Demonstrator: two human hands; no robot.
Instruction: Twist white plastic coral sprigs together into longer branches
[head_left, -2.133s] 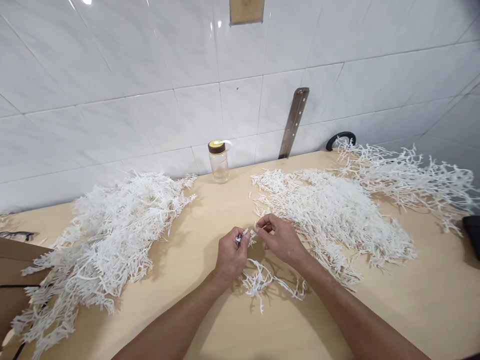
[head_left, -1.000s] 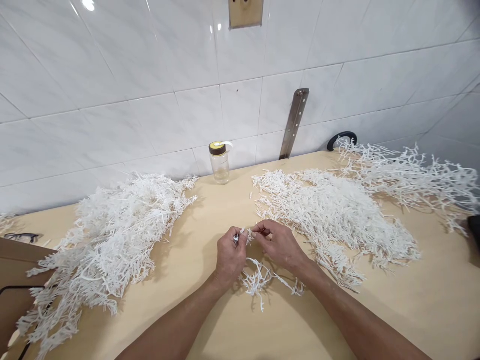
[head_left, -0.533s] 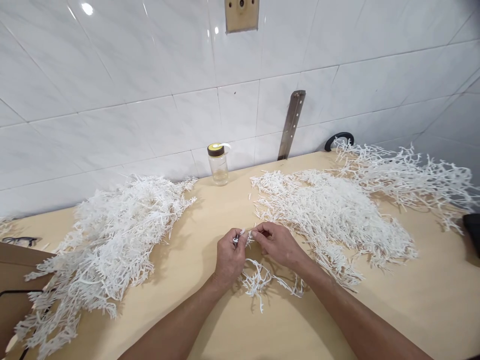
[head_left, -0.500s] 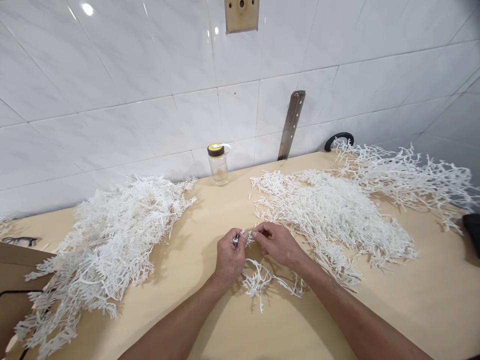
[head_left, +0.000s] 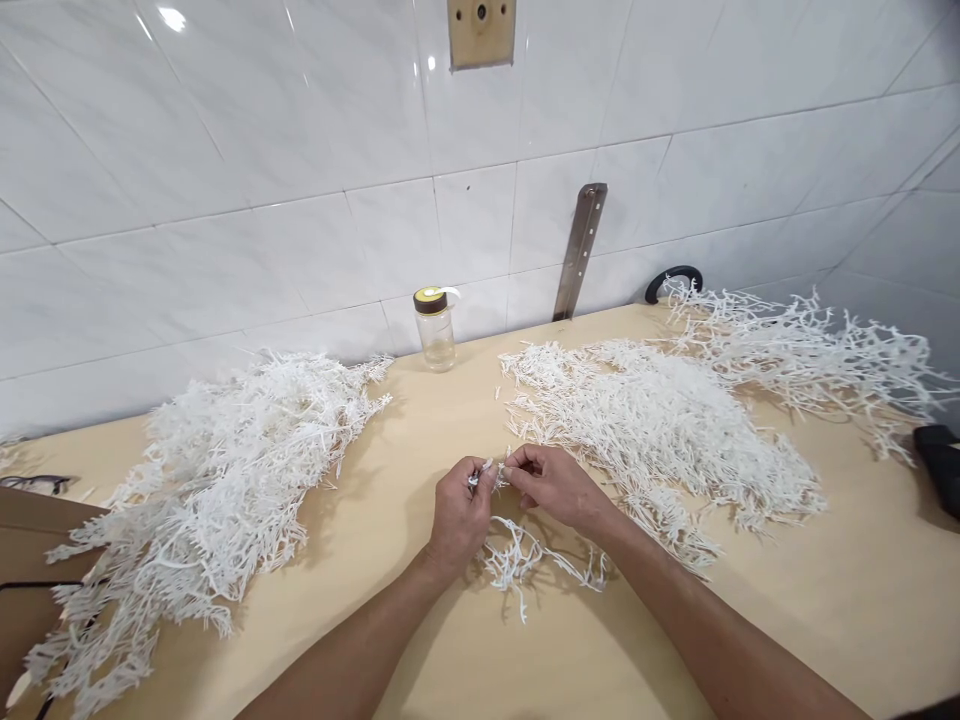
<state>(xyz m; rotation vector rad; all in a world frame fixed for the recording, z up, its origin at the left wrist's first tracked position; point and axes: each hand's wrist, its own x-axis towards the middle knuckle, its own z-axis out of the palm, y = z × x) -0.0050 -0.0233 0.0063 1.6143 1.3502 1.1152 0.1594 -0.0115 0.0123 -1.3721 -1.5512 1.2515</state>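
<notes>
Near the middle of the table, my left hand [head_left: 461,510] is closed around a small bunch of white branching plastic strands [head_left: 501,478]. The thumb and fingertips of my right hand [head_left: 551,485] pinch the same strands from the right side, close to the left fingertips. Exactly which piece each fingertip grips is too small to make out. Just below the hands lies a loose cluster of white branched pieces [head_left: 517,560], trailing right towards my right wrist. To the right of my right hand spreads a heap of short white pieces [head_left: 667,430].
A tall pile of white branched pieces [head_left: 217,490] covers the left. Longer branches [head_left: 810,345] lie far right, near a black curved handle [head_left: 675,278]. A clear jar [head_left: 436,335] and a metal strip [head_left: 580,250] stand by the tiled wall. A cardboard box [head_left: 37,570] sits at left.
Hardly anything differs. Both hands keep their place over the strands, and the whole view has shifted slightly.
</notes>
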